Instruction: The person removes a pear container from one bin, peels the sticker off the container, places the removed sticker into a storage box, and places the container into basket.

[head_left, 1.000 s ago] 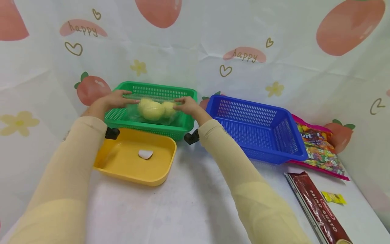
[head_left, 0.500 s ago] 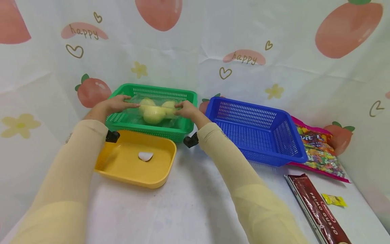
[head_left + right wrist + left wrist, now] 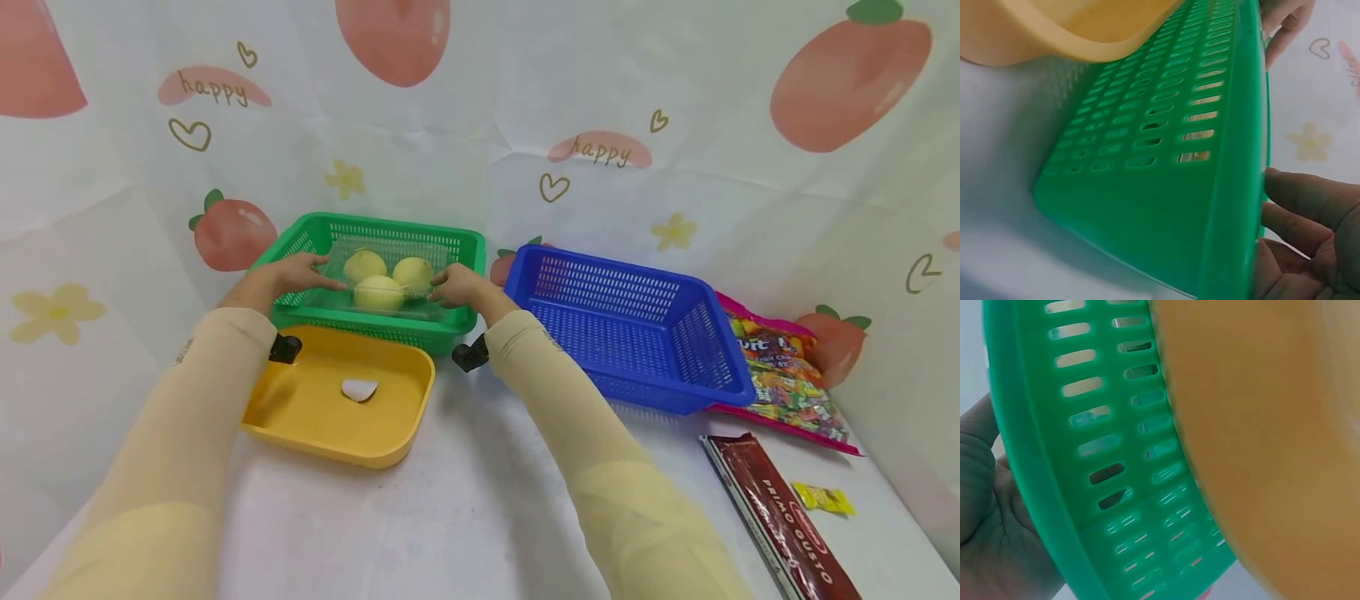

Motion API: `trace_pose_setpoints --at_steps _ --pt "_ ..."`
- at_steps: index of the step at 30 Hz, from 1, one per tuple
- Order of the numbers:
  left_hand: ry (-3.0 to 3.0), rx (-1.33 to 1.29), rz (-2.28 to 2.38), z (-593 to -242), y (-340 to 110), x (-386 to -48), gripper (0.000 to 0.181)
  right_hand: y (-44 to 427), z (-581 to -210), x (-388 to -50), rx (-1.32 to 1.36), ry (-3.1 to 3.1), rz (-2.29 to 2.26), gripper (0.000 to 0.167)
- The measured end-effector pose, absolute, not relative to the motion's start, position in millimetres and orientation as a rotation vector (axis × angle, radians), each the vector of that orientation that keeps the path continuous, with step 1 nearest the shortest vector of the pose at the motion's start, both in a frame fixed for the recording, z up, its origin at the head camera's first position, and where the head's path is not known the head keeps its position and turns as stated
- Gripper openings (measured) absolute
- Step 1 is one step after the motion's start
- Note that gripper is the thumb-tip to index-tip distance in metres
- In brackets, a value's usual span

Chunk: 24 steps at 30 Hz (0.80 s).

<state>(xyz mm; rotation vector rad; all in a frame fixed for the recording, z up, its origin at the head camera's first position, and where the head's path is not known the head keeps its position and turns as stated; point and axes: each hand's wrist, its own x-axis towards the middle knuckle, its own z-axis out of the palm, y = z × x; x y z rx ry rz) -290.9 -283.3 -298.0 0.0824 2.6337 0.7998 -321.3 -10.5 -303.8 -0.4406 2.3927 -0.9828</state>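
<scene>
A clear plastic box (image 3: 429,250) with three round pale-yellow fruits (image 3: 378,293) sits inside the green basket (image 3: 442,335). My left hand (image 3: 283,277) holds the box's left side, thumb toward the front. At the opposite side my right hand (image 3: 463,287) grips the box with bent fingers. In the left wrist view, the basket wall (image 3: 1054,456) hides the fingertips of my left hand (image 3: 1000,525). The right wrist view has my right hand (image 3: 1316,231) behind the basket rim (image 3: 1244,125), its contact with the box hidden.
In front of the green basket stands a yellow tray (image 3: 330,446) with a small white piece (image 3: 359,389) in it. A blue basket (image 3: 637,387) is to the right. Beyond lie a candy bag (image 3: 787,383), a dark red packet (image 3: 787,517) and a small yellow wrapper (image 3: 822,498).
Both hands have lowered the clear box of fruits deeper into the green basket. The fruits have shifted apart a little inside it. The head view has tilted slightly upward.
</scene>
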Motion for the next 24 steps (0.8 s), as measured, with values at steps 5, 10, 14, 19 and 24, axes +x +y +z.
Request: trace_pose_setpoints --at_steps 5,10,14,19,24 --pt "2.636 0.07 0.805 -298.0 -282.8 -289.8 0.081 -9.8 -304.6 -320.4 -0.504 2.455 -0.907 0.049" --pt "2.639 0.071 0.791 -300.4 -283.8 -288.9 0.081 -10.7 -306.4 -319.9 -0.512 2.459 -0.876 0.049" --pt "2.65 0.086 0.77 -302.1 -285.8 -287.7 0.079 -11.5 -306.2 -319.2 -0.517 2.463 -0.872 0.049" --pt "2.646 0.092 0.759 -300.5 -284.1 -286.0 0.081 -9.5 -305.1 -318.4 -0.522 2.472 -0.866 0.051" --pt "2.624 0.086 0.816 -298.2 -279.8 -285.3 0.085 -5.0 -299.0 -315.1 -0.611 2.452 -0.92 0.06"
